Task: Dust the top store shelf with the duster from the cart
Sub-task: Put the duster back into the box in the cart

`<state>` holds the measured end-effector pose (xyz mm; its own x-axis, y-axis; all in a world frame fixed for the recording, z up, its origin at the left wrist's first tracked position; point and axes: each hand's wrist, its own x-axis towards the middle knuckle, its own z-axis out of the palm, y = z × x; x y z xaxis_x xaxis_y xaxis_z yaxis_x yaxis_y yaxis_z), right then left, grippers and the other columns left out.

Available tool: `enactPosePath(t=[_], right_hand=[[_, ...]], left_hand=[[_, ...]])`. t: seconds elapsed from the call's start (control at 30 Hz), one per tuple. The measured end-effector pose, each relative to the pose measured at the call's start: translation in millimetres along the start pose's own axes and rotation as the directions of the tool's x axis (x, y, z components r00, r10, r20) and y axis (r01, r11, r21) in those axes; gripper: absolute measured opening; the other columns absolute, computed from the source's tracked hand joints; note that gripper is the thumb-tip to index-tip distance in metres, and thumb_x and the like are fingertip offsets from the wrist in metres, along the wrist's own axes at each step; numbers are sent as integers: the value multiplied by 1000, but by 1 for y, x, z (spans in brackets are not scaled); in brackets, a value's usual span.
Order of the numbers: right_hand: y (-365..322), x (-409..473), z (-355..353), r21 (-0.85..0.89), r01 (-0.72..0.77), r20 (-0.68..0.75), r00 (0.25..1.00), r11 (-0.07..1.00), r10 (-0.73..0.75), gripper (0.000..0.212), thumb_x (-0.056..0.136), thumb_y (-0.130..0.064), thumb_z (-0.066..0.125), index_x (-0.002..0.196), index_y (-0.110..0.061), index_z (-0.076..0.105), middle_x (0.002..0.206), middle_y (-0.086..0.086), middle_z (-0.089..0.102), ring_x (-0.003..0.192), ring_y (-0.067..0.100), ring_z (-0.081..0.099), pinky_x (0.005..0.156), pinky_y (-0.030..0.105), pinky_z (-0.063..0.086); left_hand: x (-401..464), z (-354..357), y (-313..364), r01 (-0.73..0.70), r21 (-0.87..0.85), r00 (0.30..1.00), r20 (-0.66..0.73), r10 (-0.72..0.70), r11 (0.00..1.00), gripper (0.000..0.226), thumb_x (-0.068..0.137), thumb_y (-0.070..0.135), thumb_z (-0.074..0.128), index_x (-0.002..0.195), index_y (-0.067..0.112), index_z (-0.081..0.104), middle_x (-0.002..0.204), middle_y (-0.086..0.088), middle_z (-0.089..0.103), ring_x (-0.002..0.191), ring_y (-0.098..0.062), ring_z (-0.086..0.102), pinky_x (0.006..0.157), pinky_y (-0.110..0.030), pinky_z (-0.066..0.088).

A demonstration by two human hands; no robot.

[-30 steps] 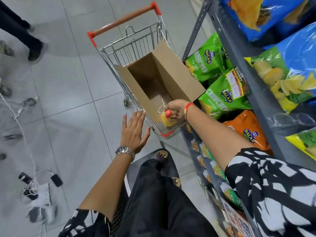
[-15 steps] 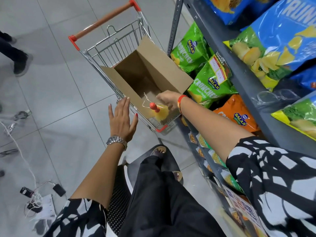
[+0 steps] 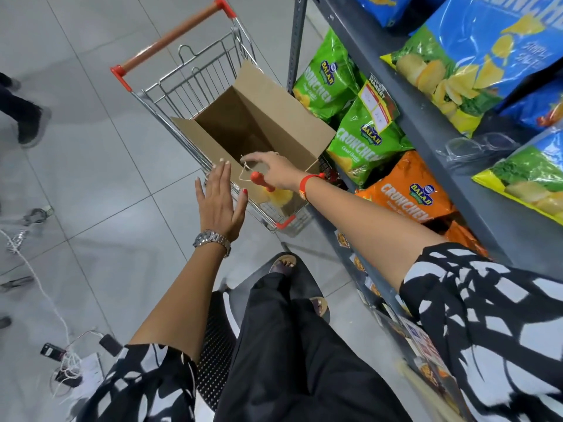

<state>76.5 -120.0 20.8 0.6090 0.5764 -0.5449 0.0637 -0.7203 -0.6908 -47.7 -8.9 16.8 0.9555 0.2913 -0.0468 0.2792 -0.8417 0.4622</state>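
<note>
Up comes the duster (image 3: 268, 190) compared with a moment ago, its orange handle tip now above the cart's near rim where before it sat lower in the basket, and the right hand (image 3: 275, 172) has climbed with it. That right hand is pinching the thin string loop at the handle's end, fingers bunched on the cord, so the duster dangles beneath it with the yellow fluffy head hanging inside the cart (image 3: 195, 83), at the near corner against the wire. The left hand (image 3: 221, 202) has slid in closer too; it is flat and spread, palm down, gripping nothing, just beside the cart's near edge and the duster handle. A silver watch (image 3: 212, 239) sits on that wrist, a red band (image 3: 306, 184) on the right one. Behind the duster, an open cardboard box (image 3: 262, 117) fills most of the basket, flaps splayed. To the right stands the grey shelf (image 3: 426, 117), green snack bags (image 3: 362, 135) and an orange bag (image 3: 405, 190) on the lower level, blue bags (image 3: 475, 53) above. Grey floor tiles all round, with cables (image 3: 61, 354) lying at the lower left.
</note>
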Motion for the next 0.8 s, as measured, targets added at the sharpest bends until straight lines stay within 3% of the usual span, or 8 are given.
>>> enactPosePath(t=[0.07,0.13,0.27,0.53,0.67,0.8], right_hand=[[-7,-5,5,-189,102,99,992,977,-84,45,89,1,42,119,-24,66,115,-1,62,108,22,55,97,37,47],[-11,-14,9,-318,151,137,984,936,-112,45,86,6,40,107,-18,72,91,-6,55,92,16,50,85,30,47],[-10,-24,8,-509,183,24,980,841,-199,30,86,2,53,104,-16,70,107,9,67,98,25,62,85,35,52],[-5,-28,-1,-722,170,-69,947,671,-313,25,93,-6,43,108,-6,64,95,19,70,90,36,66,76,42,54],[-5,-32,0,-726,176,-66,944,665,-323,23,93,-7,45,106,-6,63,93,20,70,89,36,66,75,42,54],[3,-37,8,-680,135,-49,972,720,-229,20,89,-6,53,105,-3,66,97,20,69,93,35,65,79,39,52]], left_hand=[[-5,-1,-4,9,12,1000,5,-9,1000,74,87,53,14,144,7,29,151,-13,29,139,-28,26,115,-51,3],[-9,-2,-7,25,15,1000,5,-25,1000,76,86,54,13,144,7,29,151,-13,29,139,-28,26,116,-52,4],[-11,-3,-7,39,3,999,-10,-39,999,76,86,53,14,143,7,30,151,-14,30,139,-28,27,115,-52,4],[-10,-4,1,25,-5,999,-19,-25,1000,74,86,53,15,143,8,29,151,-13,29,139,-27,27,115,-47,0],[-8,-3,3,22,-2,1000,-20,-22,1000,74,86,53,16,143,8,30,151,-13,29,139,-27,27,115,-45,-1],[-8,0,5,5,9,1000,-2,-5,1000,73,87,52,16,143,8,30,151,-13,30,139,-27,27,115,-44,-2]])
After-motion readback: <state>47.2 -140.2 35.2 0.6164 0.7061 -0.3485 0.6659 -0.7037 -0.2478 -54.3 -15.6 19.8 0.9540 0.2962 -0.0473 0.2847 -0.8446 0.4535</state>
